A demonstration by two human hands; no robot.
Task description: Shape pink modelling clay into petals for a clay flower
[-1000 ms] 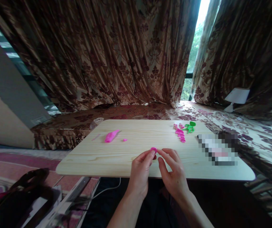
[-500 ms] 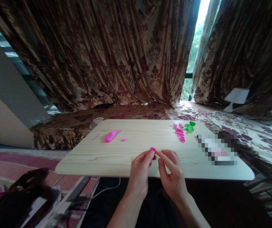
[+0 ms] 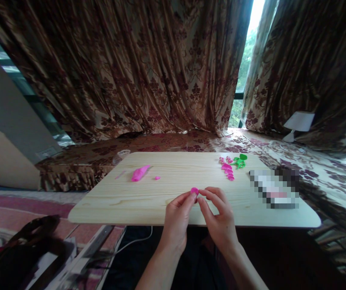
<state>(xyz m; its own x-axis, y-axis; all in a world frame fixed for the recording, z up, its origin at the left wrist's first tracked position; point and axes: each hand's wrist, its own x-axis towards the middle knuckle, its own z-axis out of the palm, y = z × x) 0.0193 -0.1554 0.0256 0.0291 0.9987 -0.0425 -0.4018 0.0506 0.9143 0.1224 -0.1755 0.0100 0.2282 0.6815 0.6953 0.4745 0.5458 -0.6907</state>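
While my left hand [image 3: 177,215] pinches a pink disc [image 3: 194,191] | right hand [image 3: 219,209] — fingers part-curled, at its edge | clear container [image 3: 121,156] — contents unclear

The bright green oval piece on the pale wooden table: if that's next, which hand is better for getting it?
Probably the right hand: it is nearer the green oval piece. The left hand is farther away and pinches a small, round, bright pink piece, so it looks busier.
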